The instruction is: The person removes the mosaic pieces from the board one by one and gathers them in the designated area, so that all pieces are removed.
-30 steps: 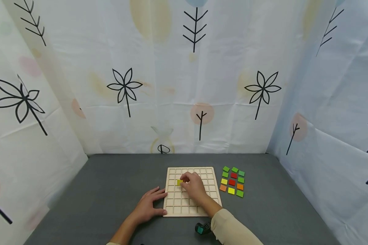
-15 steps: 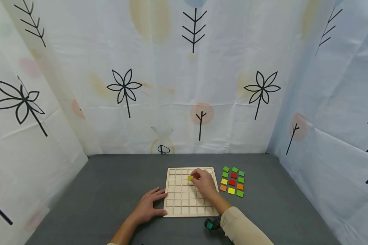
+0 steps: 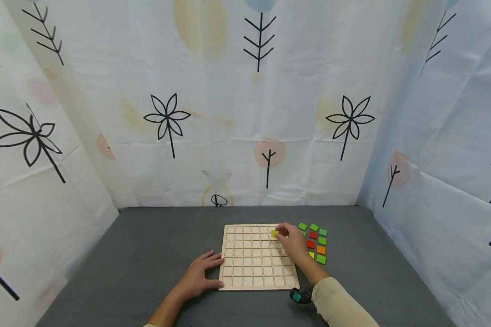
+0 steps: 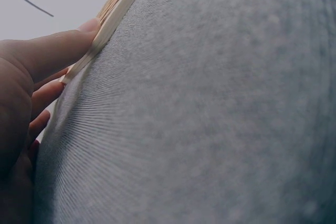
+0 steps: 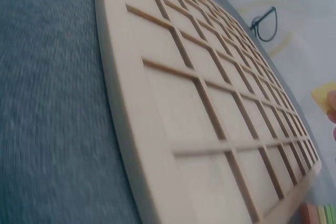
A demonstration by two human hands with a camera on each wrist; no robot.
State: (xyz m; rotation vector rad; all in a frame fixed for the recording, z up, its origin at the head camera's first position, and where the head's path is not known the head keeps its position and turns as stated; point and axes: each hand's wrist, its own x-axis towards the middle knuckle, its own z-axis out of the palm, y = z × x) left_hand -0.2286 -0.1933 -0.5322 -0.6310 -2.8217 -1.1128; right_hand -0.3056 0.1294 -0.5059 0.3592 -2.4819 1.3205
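A light wooden board point(image 3: 253, 268) with a grid of square recesses lies on the grey tabletop. My right hand point(image 3: 293, 243) pinches a small yellow tile point(image 3: 274, 234) over the board's far right part. In the right wrist view that yellow tile point(image 5: 322, 98) appears at the right margin, held by fingertips, above the grid point(image 5: 210, 72). At the board's left side rests my left hand point(image 3: 198, 276), its fingers extended and thumb touching the rim. The left wrist view has this thumb and the fingers along the wooden edge point(image 4: 113, 24).
Right of the board lie several square tiles, among them a red tile point(image 3: 310, 244), an orange tile point(image 3: 321, 250) and a green tile point(image 3: 321, 259). My right hand and arm cover some of them. A white patterned curtain point(image 3: 212, 150) surrounds the grey table point(image 3: 167, 236).
My right hand has moved rightward across the board with the yellow tile, from left of centre to near the far right corner. The left hand has stayed at the board's edge.
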